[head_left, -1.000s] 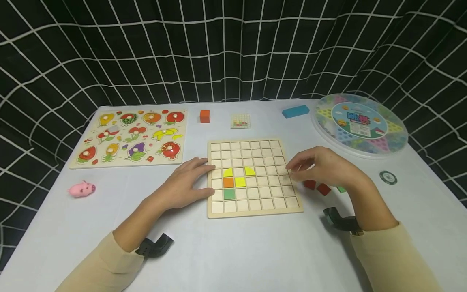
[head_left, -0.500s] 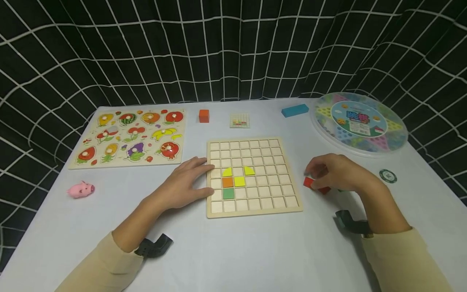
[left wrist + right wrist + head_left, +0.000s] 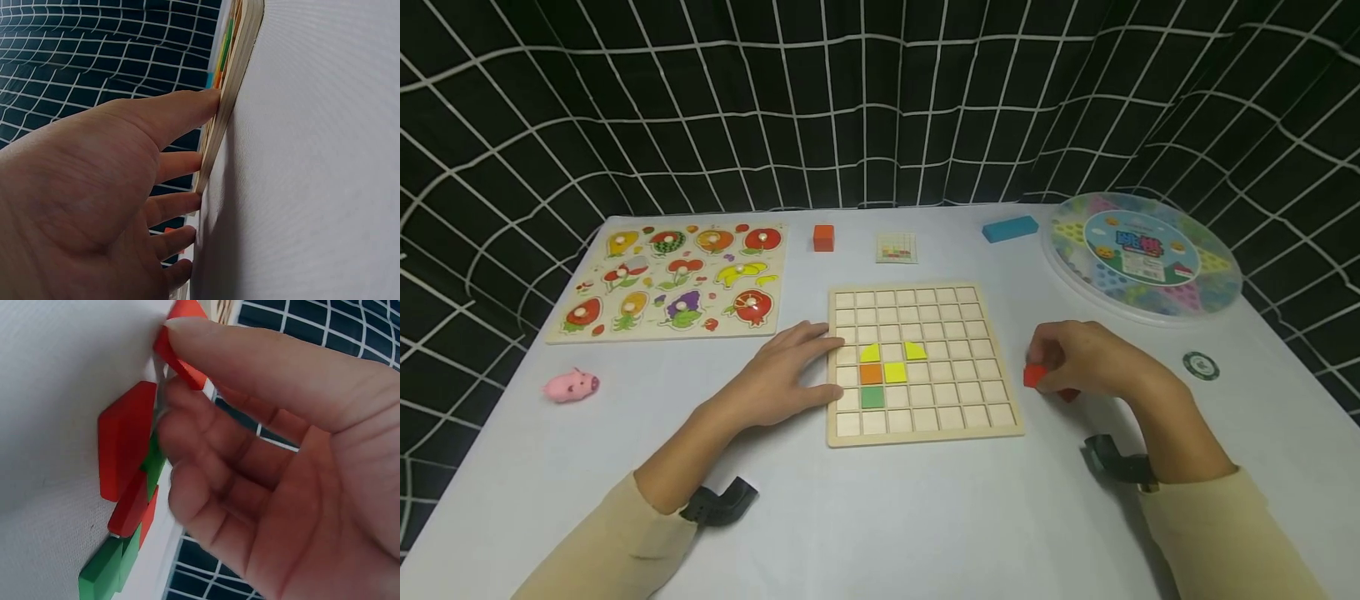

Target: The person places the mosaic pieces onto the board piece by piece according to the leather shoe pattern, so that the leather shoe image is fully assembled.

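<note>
The wooden grid board (image 3: pixel 955 421) lies mid-table, with an orange square, a green square, a yellow square and two yellow quarter-round tiles in its cells. Along its left edge my left hand (image 3: pixel 782 375) rests, thumb and fingertips touching the rim with straight fingers; the left wrist view shows the same hand (image 3: pixel 94 181) against the board's side. To the right of the board, my right hand (image 3: pixel 1090 358) pinches a red square tile (image 3: pixel 1033 377) between thumb and fingers, low over the cloth. In the right wrist view, more red tiles (image 3: pixel 128 440) and green tiles (image 3: pixel 103 569) lie beneath the fingers.
Behind the board sit a small pattern card (image 3: pixel 897 247), an orange cube (image 3: pixel 823 237) and a blue block (image 3: pixel 1010 229). A fruit peg puzzle (image 3: pixel 715 329) and pink pig (image 3: pixel 571 386) lie left. A round game box (image 3: pixel 1142 250) and a poker chip (image 3: pixel 1201 366) are right.
My right hand has moved right and away from the board's edge, down to the loose tiles, and now pinches a red tile. The left hand keeps its place on the board.
</note>
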Motion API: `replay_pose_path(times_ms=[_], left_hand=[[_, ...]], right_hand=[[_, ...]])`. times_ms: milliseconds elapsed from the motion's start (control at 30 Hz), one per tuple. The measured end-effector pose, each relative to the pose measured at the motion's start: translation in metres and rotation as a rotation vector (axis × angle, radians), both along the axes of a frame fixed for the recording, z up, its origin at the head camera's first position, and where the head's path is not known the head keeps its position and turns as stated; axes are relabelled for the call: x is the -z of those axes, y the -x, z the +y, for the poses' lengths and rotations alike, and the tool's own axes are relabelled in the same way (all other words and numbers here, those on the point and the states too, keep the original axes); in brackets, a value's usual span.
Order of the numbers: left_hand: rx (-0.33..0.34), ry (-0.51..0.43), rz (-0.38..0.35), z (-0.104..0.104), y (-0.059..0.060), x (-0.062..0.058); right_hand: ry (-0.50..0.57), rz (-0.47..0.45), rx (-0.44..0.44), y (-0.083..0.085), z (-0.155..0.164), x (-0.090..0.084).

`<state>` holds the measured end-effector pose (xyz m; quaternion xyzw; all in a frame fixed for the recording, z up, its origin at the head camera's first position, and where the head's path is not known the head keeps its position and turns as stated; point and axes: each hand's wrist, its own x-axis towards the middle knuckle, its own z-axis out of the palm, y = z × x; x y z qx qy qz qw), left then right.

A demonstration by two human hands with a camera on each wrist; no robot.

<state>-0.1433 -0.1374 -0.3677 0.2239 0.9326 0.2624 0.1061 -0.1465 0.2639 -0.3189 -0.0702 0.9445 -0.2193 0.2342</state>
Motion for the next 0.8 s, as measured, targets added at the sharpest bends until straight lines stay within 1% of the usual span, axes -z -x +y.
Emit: replay_pose_path(times_ms=[133, 233, 300, 467, 633, 700, 800], left_hand=[[-0.002, -0.001, -0.002, 0.0, 0.0, 0.0], [-0.002, 0.002, -0.005, 0.0, 0.0, 0.0], [-0.003, 0.004, -0.008, 0.001, 0.0, 0.0], [0.0, 0.004, -0.004, 0.001, 0.0, 0.0], [-0.005, 0.003, -0.008, 0.0, 0.0, 0.0], [-0.007, 0.0, -0.01, 0.0, 0.0, 0.0], [-0.01, 0.0, -0.011, 0.0, -0.001, -0.001]], right_hand=[[0.028, 0.033, 0.003, 0.001, 0.0, -0.003], [0.11, 0.04, 0.015, 0.001, -0.004, -0.004], [0.168, 0.055, 0.006, 0.002, -0.01, -0.004], [0.279, 0.094, -0.019, 0.005, -0.034, -0.001], [0.371, 0.053, -0.045, 0.008, -0.064, 0.004], [0.388, 0.033, -0.06, 0.009, -0.076, 0.006], [0.386, 0.017, -0.087, 0.009, -0.094, 0.008]])
